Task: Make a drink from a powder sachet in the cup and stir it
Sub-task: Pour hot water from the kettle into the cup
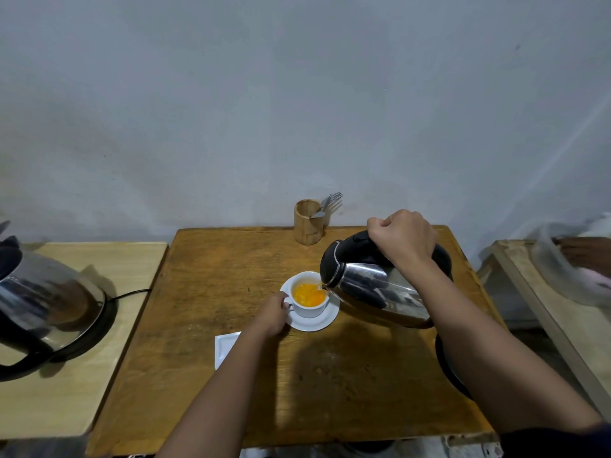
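Powder is in; the right hand point(401, 239) grips the tilted kettle point(370, 285), filling the cup point(309, 310) whose handle the left hand point(272, 314) pinches. Stirring remains.

Wooden table point(231, 375): saucer point(314, 323), bamboo holder point(307, 226), napkin point(224, 347).

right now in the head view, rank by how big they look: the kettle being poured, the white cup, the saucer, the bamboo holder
1. kettle being poured, clearly largest
2. saucer
3. bamboo holder and white cup: look close in size, and the holder stands farther from the camera, so I won't rank them.
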A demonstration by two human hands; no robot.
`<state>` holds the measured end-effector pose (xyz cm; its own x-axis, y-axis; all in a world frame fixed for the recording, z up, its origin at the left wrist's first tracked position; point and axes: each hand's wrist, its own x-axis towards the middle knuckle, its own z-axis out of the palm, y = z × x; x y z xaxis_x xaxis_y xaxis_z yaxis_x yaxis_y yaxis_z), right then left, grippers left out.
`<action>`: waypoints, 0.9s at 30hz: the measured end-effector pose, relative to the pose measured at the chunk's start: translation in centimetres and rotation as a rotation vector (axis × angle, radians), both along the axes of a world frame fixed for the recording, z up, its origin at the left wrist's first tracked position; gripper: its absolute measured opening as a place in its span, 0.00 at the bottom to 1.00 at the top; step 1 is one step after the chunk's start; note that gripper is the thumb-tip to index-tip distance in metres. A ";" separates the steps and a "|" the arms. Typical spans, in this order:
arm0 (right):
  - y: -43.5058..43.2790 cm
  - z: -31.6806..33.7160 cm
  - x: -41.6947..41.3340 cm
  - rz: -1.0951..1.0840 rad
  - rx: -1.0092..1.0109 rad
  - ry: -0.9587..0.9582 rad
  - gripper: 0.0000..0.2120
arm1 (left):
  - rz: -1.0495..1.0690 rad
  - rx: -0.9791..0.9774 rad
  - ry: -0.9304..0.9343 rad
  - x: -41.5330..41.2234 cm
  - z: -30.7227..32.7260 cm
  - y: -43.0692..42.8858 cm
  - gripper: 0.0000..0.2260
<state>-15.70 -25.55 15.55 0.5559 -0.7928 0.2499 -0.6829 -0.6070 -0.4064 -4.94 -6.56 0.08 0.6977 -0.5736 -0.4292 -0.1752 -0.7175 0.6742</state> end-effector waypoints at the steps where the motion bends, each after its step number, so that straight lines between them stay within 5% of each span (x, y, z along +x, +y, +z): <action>1: 0.0 0.0 0.0 0.001 -0.001 0.002 0.20 | -0.001 0.000 -0.002 0.0 0.0 0.0 0.16; 27: 0.2 0.1 -0.1 0.032 -0.043 0.011 0.19 | -0.009 0.006 -0.003 0.3 -0.3 0.0 0.14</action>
